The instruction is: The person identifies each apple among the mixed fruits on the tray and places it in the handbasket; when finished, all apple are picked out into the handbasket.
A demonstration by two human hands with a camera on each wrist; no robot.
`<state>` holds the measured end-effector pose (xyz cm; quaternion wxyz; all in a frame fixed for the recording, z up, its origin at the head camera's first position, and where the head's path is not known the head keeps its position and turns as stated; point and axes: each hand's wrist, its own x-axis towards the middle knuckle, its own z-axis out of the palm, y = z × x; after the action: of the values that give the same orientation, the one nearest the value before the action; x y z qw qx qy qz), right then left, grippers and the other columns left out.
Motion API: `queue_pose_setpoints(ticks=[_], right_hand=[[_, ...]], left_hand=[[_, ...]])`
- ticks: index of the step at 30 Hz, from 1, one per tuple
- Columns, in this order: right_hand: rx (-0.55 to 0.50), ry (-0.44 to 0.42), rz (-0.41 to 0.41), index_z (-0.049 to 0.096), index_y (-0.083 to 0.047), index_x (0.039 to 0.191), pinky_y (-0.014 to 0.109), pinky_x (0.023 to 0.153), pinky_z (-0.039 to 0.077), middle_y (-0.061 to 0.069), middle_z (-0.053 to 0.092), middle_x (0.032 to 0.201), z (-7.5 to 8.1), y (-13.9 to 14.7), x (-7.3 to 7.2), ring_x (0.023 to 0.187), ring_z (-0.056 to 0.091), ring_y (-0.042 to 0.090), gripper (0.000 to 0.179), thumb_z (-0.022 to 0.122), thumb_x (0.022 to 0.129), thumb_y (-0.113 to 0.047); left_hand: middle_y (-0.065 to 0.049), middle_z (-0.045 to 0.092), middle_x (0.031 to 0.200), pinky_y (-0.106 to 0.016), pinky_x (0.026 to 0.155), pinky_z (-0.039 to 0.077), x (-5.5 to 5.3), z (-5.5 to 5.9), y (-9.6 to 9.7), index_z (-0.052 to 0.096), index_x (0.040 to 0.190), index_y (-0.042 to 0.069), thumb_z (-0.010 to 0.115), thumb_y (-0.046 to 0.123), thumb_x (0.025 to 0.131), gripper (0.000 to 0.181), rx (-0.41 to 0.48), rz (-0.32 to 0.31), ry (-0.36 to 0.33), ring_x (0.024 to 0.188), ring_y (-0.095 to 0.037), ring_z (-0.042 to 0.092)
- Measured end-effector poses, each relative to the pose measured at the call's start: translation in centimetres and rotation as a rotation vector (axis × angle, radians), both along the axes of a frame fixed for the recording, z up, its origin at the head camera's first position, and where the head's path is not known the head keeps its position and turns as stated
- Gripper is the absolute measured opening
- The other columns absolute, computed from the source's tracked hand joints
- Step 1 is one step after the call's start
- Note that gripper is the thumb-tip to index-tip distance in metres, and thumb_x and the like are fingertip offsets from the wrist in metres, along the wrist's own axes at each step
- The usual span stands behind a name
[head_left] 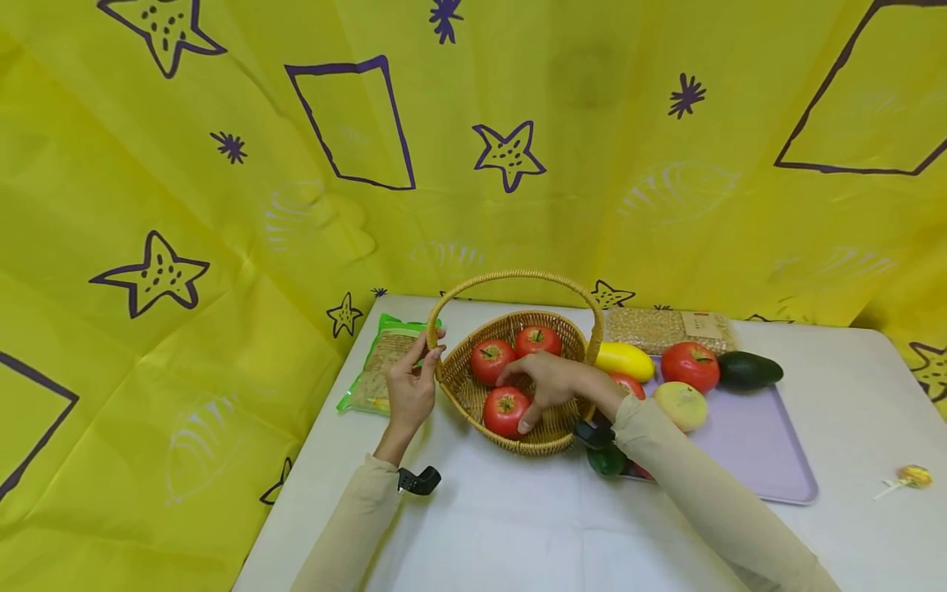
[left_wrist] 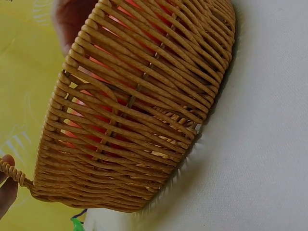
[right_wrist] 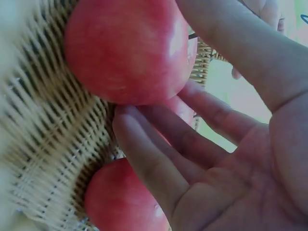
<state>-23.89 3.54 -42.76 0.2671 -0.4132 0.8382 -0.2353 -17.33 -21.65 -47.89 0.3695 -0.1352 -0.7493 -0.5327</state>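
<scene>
A wicker basket (head_left: 536,448) with an arched handle (head_left: 518,274) stands on the white table, three red apples inside. My left hand (head_left: 410,390) pinches the handle near its left base; the left wrist view shows its fingers on the wrapped cane and the woven wall close by. Reaching into the basket, my right hand (head_left: 551,378) holds the front apple (head_left: 506,413), thumb on one side and fingers on the other. In the right wrist view this apple (right_wrist: 125,53) fills the top, and another apple (right_wrist: 122,195) sits below the fingers.
Right of the basket, a lilac tray (head_left: 762,460) carries a red fruit (head_left: 690,367), an avocado (head_left: 749,371), a pale yellow fruit (head_left: 679,406) and a bright yellow one (head_left: 625,362). Behind lies a grain pack (head_left: 644,329); a green-edged bag (head_left: 377,370) is left, a lollipop (head_left: 915,476) far right.
</scene>
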Motion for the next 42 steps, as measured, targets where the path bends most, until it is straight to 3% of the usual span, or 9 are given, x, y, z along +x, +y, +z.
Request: queue_pose_setpoints(ticks=[4,12,15,20,25,31,34,38,42], right_hand=[[-0.057,-0.008,-0.014,0.065,-0.007,0.142,0.05,0.116,0.05,0.01,0.067,0.143,-0.2,1.4,0.2,0.134,0.061,0.029,0.08,0.099,0.076,-0.034],[-0.361,-0.086,-0.048,0.055,0.0,0.151,0.058,0.116,0.049,0.019,0.062,0.149,-0.1,4.9,0.6,0.136,0.06,0.04,0.089,0.097,0.078,-0.029],[-0.478,-0.175,-0.046,0.049,0.002,0.155,0.061,0.117,0.046,0.023,0.058,0.152,0.3,6.5,1.0,0.14,0.056,0.044,0.092,0.096,0.079,-0.019],[-0.606,-0.21,-0.049,0.047,-0.002,0.158,0.042,0.119,0.049,0.02,0.054,0.158,0.9,9.6,2.1,0.146,0.052,0.034,0.095,0.096,0.077,-0.009],[-0.631,-0.135,-0.114,0.051,-0.013,0.158,0.039,0.118,0.05,0.004,0.058,0.157,1.1,12.8,3.5,0.144,0.056,0.012,0.1,0.099,0.071,-0.009],[-0.673,-0.021,-0.155,0.053,-0.006,0.155,0.025,0.112,0.051,0.013,0.061,0.153,0.0,16.2,4.7,0.139,0.061,0.014,0.101,0.099,0.065,-0.003],[-0.691,-0.036,-0.207,0.053,-0.002,0.154,0.02,0.111,0.05,0.005,0.061,0.154,-0.6,17.5,5.7,0.137,0.061,0.01,0.099,0.095,0.065,0.008],[-0.657,0.004,-0.294,0.054,-0.004,0.152,0.014,0.109,0.048,-0.006,0.061,0.153,-1.1,18.8,7.2,0.134,0.06,0.0,0.098,0.096,0.064,0.01],[-0.565,0.124,-0.365,0.057,-0.009,0.151,0.011,0.106,0.046,-0.002,0.064,0.151,-1.7,19.5,8.5,0.13,0.059,-0.005,0.1,0.102,0.062,-0.003]], left_hand=[[-0.04,0.07,0.118,-0.048,0.058,0.063,0.0,-0.1,0.1,0.062,0.133,-0.02,0.061,-0.021,0.096,0.038,0.008,0.0,-0.001,0.094,-0.054,0.073],[-0.033,0.073,0.122,-0.045,0.063,0.065,0.1,-0.3,-0.2,0.066,0.138,-0.009,0.064,-0.009,0.1,0.038,0.026,-0.027,-0.025,0.099,-0.046,0.077],[-0.033,0.073,0.123,-0.046,0.061,0.065,0.0,-0.4,-0.3,0.065,0.14,-0.008,0.064,-0.007,0.102,0.038,0.021,-0.037,-0.018,0.099,-0.046,0.077],[-0.03,0.073,0.123,-0.041,0.066,0.066,0.1,-0.4,-0.2,0.065,0.141,-0.006,0.064,-0.007,0.102,0.039,0.023,-0.037,-0.021,0.1,-0.046,0.076],[-0.03,0.074,0.124,-0.042,0.072,0.067,0.3,-0.3,-0.2,0.065,0.142,-0.005,0.065,-0.005,0.102,0.04,0.027,-0.027,-0.026,0.101,-0.046,0.075],[-0.029,0.074,0.124,-0.032,0.075,0.066,0.2,-0.5,-0.3,0.064,0.141,-0.007,0.065,-0.007,0.101,0.04,0.035,-0.023,-0.025,0.1,-0.047,0.075],[-0.031,0.073,0.123,-0.024,0.08,0.065,0.2,-0.5,-0.3,0.064,0.141,-0.008,0.064,-0.008,0.101,0.04,0.04,-0.027,-0.02,0.1,-0.048,0.075],[-0.03,0.074,0.122,-0.022,0.08,0.064,0.1,-0.5,-0.2,0.064,0.141,-0.008,0.063,-0.01,0.101,0.04,0.034,-0.027,-0.01,0.099,-0.049,0.075],[-0.03,0.074,0.122,-0.029,0.081,0.065,0.1,-0.5,-0.2,0.064,0.141,-0.008,0.064,-0.01,0.101,0.041,0.031,-0.034,-0.002,0.1,-0.049,0.075]])
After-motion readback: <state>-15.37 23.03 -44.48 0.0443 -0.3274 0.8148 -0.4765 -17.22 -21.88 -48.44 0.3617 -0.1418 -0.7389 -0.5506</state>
